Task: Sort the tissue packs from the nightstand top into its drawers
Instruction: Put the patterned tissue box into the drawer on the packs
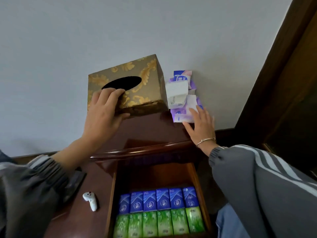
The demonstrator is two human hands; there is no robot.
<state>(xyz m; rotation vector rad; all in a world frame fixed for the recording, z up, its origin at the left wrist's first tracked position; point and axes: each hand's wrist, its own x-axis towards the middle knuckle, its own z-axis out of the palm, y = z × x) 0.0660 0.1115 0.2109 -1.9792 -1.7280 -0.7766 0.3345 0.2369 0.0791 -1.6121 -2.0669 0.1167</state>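
A pile of purple and white tissue packs [181, 93] lies on the nightstand top [154, 131] against the wall, right of a gold patterned tissue box [137, 79]. My left hand [104, 110] grips the box at its near left corner, fingers hooked into the dark oval slot and thumb under the front edge. My right hand [200, 124] lies flat with straight fingers on the nearest purple pack [180, 115]. Below, the open drawer [197, 186] holds a row of several blue packs [157, 200] and a row of several green packs [159, 222].
A small white figurine [90, 200] and a dark flat object [75, 184] lie on a brown surface left of the drawer. A dark wooden frame [281, 83] rises on the right. The grey wall stands directly behind the nightstand.
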